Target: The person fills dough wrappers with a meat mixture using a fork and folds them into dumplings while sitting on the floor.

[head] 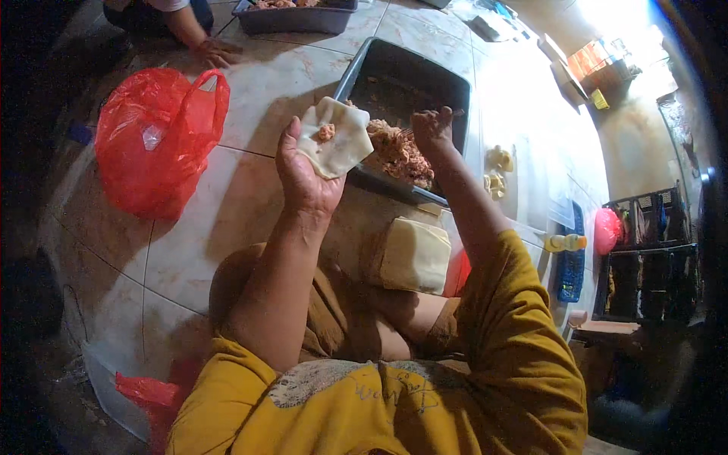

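My left hand [307, 173] is raised, palm up, and holds a thin dough wrapper [350, 133]. A small lump of minced filling [326, 132] sits on the wrapper. My right hand [435, 129] is closed around what looks like a fork, mostly hidden by the fingers, over a dark grey plastic tub [421, 71]. Below it in the tub lies a heap of minced meat filling [401, 153]. A stack of square dough wrappers [415, 256] lies in front of my legs, under my right forearm.
A red plastic bag [156, 148] stands on the tiled floor at left. Another person's hand [216, 52] rests near a second tub [296, 18]. Folded dumplings [496, 185] lie at right, near a blue basket [570, 256] and a yellow bottle [563, 243].
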`<state>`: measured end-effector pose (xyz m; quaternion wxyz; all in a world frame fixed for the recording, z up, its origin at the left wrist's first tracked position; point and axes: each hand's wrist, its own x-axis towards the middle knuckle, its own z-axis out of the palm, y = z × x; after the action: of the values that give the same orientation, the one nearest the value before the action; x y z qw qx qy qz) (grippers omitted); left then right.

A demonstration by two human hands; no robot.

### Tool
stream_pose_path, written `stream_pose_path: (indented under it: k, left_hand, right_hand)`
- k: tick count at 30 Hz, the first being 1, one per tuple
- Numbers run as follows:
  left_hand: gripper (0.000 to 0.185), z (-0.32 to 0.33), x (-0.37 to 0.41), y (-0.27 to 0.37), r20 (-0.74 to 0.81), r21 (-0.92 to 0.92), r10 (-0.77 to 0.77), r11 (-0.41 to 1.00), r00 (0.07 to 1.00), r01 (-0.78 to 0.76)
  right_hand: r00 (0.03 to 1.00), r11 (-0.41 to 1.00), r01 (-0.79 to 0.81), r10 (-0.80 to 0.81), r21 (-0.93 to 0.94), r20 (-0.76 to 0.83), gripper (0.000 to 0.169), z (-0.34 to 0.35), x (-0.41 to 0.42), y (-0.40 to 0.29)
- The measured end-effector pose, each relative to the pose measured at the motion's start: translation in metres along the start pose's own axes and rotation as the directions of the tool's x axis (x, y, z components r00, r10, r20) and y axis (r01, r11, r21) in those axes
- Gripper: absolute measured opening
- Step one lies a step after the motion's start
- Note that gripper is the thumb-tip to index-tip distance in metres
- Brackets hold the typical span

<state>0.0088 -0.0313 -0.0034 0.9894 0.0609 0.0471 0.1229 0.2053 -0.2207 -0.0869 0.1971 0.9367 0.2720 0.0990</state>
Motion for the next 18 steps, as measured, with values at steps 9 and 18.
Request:
stream_pose_path:
  k: [9,18]
  left_hand:
    - [0.031,-0.002,0.006,-0.008,-0.137,0.134,0.046,0.991,0.990,-0.027]
    - [0.033,-0.006,-0.001,-0.012,-0.105,0.017,-0.091,0.995,0.990,0.093]
  right_hand:
    - [0.991,0.794,-0.059,-0.025,0.605,0.130,0.013,-0.018,-0.028,0.040]
    - [0.995,0.092,-0.097,-0.001,0.991,0.097,0.017,-0.120,-0.073,0.028]
